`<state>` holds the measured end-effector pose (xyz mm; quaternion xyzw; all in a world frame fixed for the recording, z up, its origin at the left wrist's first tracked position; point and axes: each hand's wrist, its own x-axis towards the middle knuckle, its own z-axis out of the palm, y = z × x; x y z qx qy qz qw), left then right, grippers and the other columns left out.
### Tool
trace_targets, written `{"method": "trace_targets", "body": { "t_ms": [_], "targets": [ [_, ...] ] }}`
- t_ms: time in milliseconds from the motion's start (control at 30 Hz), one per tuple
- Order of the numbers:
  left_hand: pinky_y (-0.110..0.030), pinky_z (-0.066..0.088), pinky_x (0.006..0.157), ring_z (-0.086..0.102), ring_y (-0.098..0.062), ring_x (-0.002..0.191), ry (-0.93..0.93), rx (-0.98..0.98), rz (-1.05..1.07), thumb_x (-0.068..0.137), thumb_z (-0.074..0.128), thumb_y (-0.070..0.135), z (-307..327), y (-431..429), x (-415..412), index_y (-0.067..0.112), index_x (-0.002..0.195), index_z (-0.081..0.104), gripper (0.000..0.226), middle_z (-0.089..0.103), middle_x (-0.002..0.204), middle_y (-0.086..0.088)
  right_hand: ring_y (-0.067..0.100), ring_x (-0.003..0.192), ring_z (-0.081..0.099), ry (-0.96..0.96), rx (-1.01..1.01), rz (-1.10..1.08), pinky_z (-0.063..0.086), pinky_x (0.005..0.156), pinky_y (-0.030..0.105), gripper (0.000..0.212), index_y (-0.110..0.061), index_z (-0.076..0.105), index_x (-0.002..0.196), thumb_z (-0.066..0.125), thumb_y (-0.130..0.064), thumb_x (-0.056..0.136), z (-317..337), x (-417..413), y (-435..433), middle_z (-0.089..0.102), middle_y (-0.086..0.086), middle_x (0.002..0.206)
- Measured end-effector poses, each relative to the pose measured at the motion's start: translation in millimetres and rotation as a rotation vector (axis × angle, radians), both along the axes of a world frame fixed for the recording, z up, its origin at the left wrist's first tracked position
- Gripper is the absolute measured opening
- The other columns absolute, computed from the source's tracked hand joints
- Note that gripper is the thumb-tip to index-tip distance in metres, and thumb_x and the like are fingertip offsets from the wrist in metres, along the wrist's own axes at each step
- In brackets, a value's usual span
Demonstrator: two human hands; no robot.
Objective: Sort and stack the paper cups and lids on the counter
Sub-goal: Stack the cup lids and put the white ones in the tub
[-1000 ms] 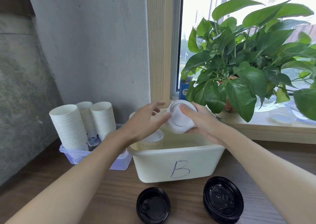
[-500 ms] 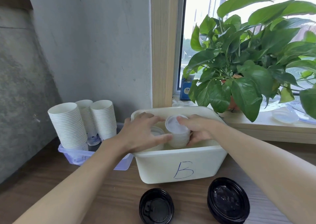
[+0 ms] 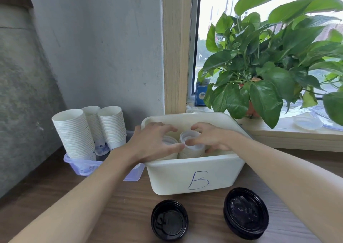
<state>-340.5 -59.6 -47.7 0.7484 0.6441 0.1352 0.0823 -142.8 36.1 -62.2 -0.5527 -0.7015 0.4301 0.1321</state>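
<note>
Lowered white lids (image 3: 191,147) into bin (image 3: 185,165) B
Set beside other stack (image 3: 171,155), with right hand (image 3: 215,140) curled round, left hand (image 3: 150,144) pressing flat; leaves black lids (image 3: 246,212) unsorted

A white bin (image 3: 194,176) marked B sits centre. Inside it, the right hand (image 3: 213,138), at 3 o'clock, curls round a stack of white lids (image 3: 191,149); the left hand (image 3: 150,142) touches it from 9 o'clock. Paper cup stacks (image 3: 74,131) stand at the bin's 9 o'clock, black lids (image 3: 169,220) at 6 o'clock.
</note>
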Motion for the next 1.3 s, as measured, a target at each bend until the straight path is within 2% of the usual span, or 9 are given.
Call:
{"method": "trace_targets", "body": {
  "t_ms": [100, 267, 433, 567, 700, 800, 900, 1167, 1300],
  "targets": [
    [-0.051, 0.024, 0.114, 0.046, -0.01, 0.133, -0.056, 0.031, 0.011, 0.075, 0.035, 0.08, 2, -3, 2, 0.041, 0.129, 0.06, 0.071, 0.058, 0.139, 0.019, 0.021, 0.114, 0.049, 0.039, 0.125, -0.021, 0.044, 0.086, 0.03, 0.07, -0.016, 0.042, 0.141, 0.075, -0.037, 0.082, 6, 5, -4, 0.046, 0.004, 0.133],
    [-0.05, 0.038, 0.109, 0.063, -0.015, 0.114, -0.195, 0.357, 0.008, 0.097, 0.059, 0.033, 12, -22, 7, 0.023, 0.109, 0.075, 0.022, 0.072, 0.116, 0.008, 0.014, 0.108, 0.059, 0.133, 0.427, -0.039, 0.045, 0.089, 0.024, 0.026, -0.015, 0.065, 0.114, 0.067, -0.022, 0.088, 31, 21, -44, 0.064, 0.001, 0.115],
    [-0.016, 0.04, 0.075, 0.054, -0.007, 0.08, -0.354, 0.658, -0.068, 0.091, 0.062, 0.017, 8, -80, 22, 0.017, 0.084, 0.071, 0.012, 0.059, 0.078, 0.013, -0.004, 0.077, 0.061, 0.288, 0.652, 0.036, 0.044, 0.072, 0.008, 0.009, -0.018, 0.072, 0.088, 0.064, -0.013, 0.089, 43, 49, -122, 0.07, -0.009, 0.085],
    [-0.016, 0.039, 0.06, 0.054, -0.006, 0.064, -0.463, 0.5, 0.032, 0.087, 0.063, 0.021, -27, -130, 32, 0.025, 0.069, 0.062, 0.019, 0.06, 0.065, 0.01, 0.004, 0.074, 0.063, 0.362, 0.591, 0.012, 0.046, 0.069, 0.012, 0.008, -0.021, 0.072, 0.084, 0.066, -0.016, 0.088, 29, 75, -171, 0.072, -0.007, 0.081],
    [-0.037, 0.052, 0.083, 0.061, -0.012, 0.086, -0.38, 0.274, 0.263, 0.087, 0.07, 0.032, -69, -152, 31, 0.025, 0.092, 0.068, 0.009, 0.066, 0.093, 0.006, 0.006, 0.085, 0.06, 0.221, 0.565, -0.115, 0.044, 0.077, 0.015, 0.007, -0.028, 0.067, 0.088, 0.069, -0.021, 0.086, -11, 96, -190, 0.068, -0.01, 0.089],
    [-0.03, 0.042, 0.099, 0.053, -0.014, 0.12, -0.375, 0.072, 0.301, 0.075, 0.073, 0.059, -91, -159, 29, 0.028, 0.132, 0.055, 0.067, 0.052, 0.131, 0.003, 0.019, 0.115, 0.046, -0.005, 0.555, -0.185, 0.039, 0.099, 0.038, 0.036, -0.033, 0.06, 0.111, 0.072, -0.042, 0.077, -42, 109, -193, 0.055, -0.005, 0.118],
    [-0.037, 0.039, 0.11, 0.046, -0.018, 0.135, -0.32, -0.03, 0.252, 0.062, 0.071, 0.074, -105, -159, 32, 0.028, 0.147, 0.039, 0.102, 0.045, 0.146, 0.001, 0.022, 0.125, 0.035, -0.163, 0.505, -0.163, 0.032, 0.104, 0.043, 0.059, -0.039, 0.053, 0.12, 0.073, -0.057, 0.067, -63, 116, -196, 0.042, -0.005, 0.133],
    [-0.04, 0.039, 0.11, 0.056, -0.017, 0.125, -0.427, 0.09, 0.261, 0.06, 0.068, 0.071, -125, -153, 46, 0.032, 0.133, 0.052, 0.084, 0.062, 0.13, 0.009, 0.016, 0.116, 0.049, -0.097, 0.485, -0.182, 0.036, 0.101, 0.042, 0.043, -0.042, 0.054, 0.105, 0.076, -0.05, 0.069, -83, 109, -193, 0.045, -0.009, 0.128],
    [-0.019, 0.034, 0.104, 0.05, -0.004, 0.126, -0.657, 0.137, 0.237, 0.069, 0.087, 0.042, -133, -154, 47, 0.027, 0.146, 0.041, 0.092, 0.051, 0.137, 0.014, 0.015, 0.112, 0.05, -0.032, 0.538, -0.206, 0.035, 0.104, 0.04, 0.042, -0.042, 0.054, 0.106, 0.077, -0.045, 0.071, -83, 108, -194, 0.044, -0.015, 0.122]
  ]
}}
